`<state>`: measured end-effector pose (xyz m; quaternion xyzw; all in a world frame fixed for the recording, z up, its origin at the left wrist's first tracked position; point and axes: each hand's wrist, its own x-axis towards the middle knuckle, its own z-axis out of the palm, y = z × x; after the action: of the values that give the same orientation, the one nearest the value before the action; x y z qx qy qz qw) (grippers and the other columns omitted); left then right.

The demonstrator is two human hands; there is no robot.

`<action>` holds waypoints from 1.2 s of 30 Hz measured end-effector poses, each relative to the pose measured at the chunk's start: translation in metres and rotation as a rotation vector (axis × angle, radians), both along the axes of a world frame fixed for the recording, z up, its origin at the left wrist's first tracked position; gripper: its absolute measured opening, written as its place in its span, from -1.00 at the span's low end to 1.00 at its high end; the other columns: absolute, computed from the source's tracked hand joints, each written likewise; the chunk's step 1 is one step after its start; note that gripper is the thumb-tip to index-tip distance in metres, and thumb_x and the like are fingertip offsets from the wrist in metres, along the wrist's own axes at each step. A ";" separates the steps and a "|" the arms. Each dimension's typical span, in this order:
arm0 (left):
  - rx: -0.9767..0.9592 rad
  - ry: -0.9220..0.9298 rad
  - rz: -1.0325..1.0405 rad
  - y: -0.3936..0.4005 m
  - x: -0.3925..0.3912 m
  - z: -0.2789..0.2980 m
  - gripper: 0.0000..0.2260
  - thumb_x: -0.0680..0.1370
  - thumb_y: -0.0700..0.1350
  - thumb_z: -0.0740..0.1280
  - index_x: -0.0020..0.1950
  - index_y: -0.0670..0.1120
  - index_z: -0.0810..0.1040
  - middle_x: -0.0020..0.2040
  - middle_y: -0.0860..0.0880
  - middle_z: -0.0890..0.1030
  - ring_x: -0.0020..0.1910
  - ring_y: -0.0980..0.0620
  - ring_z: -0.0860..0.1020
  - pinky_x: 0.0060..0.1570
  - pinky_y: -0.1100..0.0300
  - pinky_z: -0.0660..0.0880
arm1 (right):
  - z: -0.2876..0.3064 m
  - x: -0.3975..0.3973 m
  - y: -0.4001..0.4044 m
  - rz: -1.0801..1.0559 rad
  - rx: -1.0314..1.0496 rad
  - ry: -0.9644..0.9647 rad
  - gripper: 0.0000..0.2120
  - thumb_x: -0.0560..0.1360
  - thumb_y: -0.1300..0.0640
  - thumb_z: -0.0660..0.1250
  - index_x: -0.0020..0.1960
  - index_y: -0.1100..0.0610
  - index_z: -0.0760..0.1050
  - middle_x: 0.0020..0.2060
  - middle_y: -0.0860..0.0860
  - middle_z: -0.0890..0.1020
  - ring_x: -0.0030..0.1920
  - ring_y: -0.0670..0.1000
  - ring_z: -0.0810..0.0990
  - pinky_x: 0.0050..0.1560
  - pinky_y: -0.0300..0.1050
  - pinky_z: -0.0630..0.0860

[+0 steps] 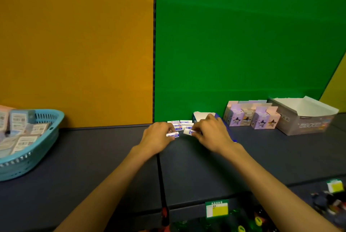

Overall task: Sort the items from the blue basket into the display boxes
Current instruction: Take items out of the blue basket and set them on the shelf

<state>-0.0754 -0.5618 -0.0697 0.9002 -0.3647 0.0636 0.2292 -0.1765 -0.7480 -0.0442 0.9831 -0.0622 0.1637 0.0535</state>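
The right hand (pixel 211 134) hides most of a blue display box (pixel 203 116). Each hand's fingers pinch a small white eraser (pixel 188 131); the left hand (pixel 157 136) grips another (pixel 173 135). Labels are blurred.

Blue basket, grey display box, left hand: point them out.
blue basket (pixel 40 149): head view, front wall below the rim.
grey display box (pixel 307 124): head view, printed front wall.
left hand (pixel 157 138): head view, back of the hand.

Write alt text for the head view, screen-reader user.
Left hand and right hand each pinch a small white eraser above a cluster of erasers on a dark shelf. Blue basket of packets far left; display boxes at right.
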 end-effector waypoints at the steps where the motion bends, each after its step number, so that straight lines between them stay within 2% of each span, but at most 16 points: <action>1: 0.010 -0.018 0.009 -0.005 0.004 -0.002 -0.80 0.52 0.01 0.44 0.13 0.10 0.59 0.11 0.07 0.63 0.10 0.01 0.54 -0.04 0.10 0.47 | -0.001 0.008 -0.003 -0.003 -0.016 0.016 -0.75 0.60 -0.09 0.28 0.21 -0.05 0.60 0.06 0.00 0.67 0.19 0.11 0.43 0.10 0.01 0.33; 7: 0.088 -0.114 0.065 -0.028 0.021 -0.013 -0.78 0.52 0.02 0.44 0.16 0.10 0.59 0.08 0.03 0.65 0.12 -0.02 0.52 0.00 0.09 0.45 | -0.010 0.048 -0.018 0.032 -0.118 0.106 -0.78 0.56 0.04 0.31 0.15 0.00 0.65 0.08 0.02 0.63 0.23 0.13 0.41 0.14 0.03 0.33; 12: 0.095 -0.088 0.071 -0.039 0.027 -0.021 -0.77 0.51 0.00 0.46 0.16 0.10 0.60 0.11 0.03 0.58 0.13 0.00 0.52 0.05 0.07 0.49 | -0.018 0.065 -0.030 0.065 -0.141 0.145 -0.79 0.52 0.12 0.32 0.09 0.00 0.67 -0.02 0.00 0.67 0.19 0.12 0.41 0.08 0.01 0.30; 19: 0.125 -0.130 0.066 -0.053 0.035 -0.027 -0.70 0.56 0.03 0.41 0.29 0.11 0.57 0.16 0.00 0.54 0.17 -0.03 0.47 0.10 0.04 0.47 | -0.023 0.073 -0.039 0.097 -0.158 0.131 -0.82 0.52 0.08 0.31 0.02 0.03 0.67 -0.07 0.01 0.68 0.17 0.12 0.44 0.08 0.02 0.31; 24: 0.134 -0.128 0.078 -0.057 0.038 -0.027 -0.70 0.56 0.01 0.40 0.30 0.10 0.56 0.15 -0.01 0.53 0.18 -0.04 0.46 0.09 0.04 0.47 | -0.024 0.075 -0.040 0.106 -0.145 0.127 -0.82 0.49 0.10 0.30 0.02 0.05 0.65 -0.04 0.02 0.67 0.15 0.13 0.46 0.09 0.02 0.32; 30: 0.119 -0.103 0.105 -0.055 0.036 -0.024 -0.70 0.53 0.03 0.44 0.25 0.10 0.58 0.13 0.01 0.54 0.17 -0.01 0.47 0.10 0.05 0.48 | -0.020 0.071 -0.041 0.143 -0.050 0.106 -0.81 0.51 0.05 0.29 0.05 0.01 0.64 0.00 0.00 0.67 0.17 0.12 0.45 0.12 0.02 0.33; 36: 0.049 -0.110 0.159 -0.032 0.023 -0.011 -0.72 0.56 0.13 0.37 0.24 0.09 0.57 0.14 0.03 0.55 0.18 0.01 0.48 0.06 0.06 0.47 | -0.007 0.064 -0.028 0.263 0.129 0.030 -0.73 0.58 -0.03 0.25 0.21 -0.03 0.60 0.11 0.00 0.64 0.17 0.09 0.45 0.13 -0.01 0.35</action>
<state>-0.0523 -0.5939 -0.0810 0.9268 -0.3057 0.1220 0.1810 -0.1125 -0.7756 -0.0508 0.9865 0.0574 0.1504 -0.0308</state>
